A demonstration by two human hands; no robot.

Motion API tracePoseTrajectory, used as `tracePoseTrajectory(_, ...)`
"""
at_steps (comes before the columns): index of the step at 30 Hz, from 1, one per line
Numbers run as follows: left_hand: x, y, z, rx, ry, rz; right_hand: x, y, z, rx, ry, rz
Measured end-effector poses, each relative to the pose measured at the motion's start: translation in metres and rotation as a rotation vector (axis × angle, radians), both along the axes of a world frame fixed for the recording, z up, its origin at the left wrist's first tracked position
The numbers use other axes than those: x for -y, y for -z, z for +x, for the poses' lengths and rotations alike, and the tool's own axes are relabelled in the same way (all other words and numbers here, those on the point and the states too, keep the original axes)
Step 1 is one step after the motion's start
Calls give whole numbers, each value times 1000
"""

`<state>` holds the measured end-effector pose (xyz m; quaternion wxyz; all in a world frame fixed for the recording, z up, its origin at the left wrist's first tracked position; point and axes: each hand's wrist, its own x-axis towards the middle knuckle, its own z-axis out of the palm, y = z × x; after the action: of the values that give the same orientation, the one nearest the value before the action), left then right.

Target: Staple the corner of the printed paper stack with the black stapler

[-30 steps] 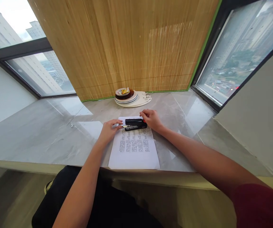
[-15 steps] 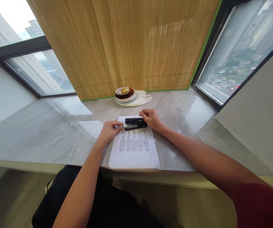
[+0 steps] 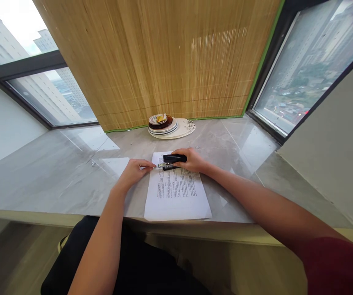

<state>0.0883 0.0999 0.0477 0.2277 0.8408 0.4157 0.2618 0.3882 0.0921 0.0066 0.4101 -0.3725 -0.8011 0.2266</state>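
Watching remotely, I see the left hand (image 3: 135, 170) pinching the end of a metal strip (image 3: 164, 165), grip narrow. Plates (image 3: 166, 130) are stacked near the back edge of the ledge (image 3: 50, 176). The stapler (image 3: 173, 158) is over the far end of printed paper (image 3: 178, 208), which reaches the ledge's front edge. Rightmost, the right hand (image 3: 192, 160) has its grip around the stapler.

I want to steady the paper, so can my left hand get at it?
Probably yes: your left hand is right beside the paper, whose near part lies uncovered, though that hand pinches the metal end of the stapler.
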Motion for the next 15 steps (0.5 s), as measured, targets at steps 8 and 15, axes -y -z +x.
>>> tracePoseTrajectory(8,14,-4,23,111,42,108,13,-9,-6,-122,-82,34)
tracePoseTrajectory(15,11,0,29,220,31,163,23,-16,-22,-253,-63,-10)
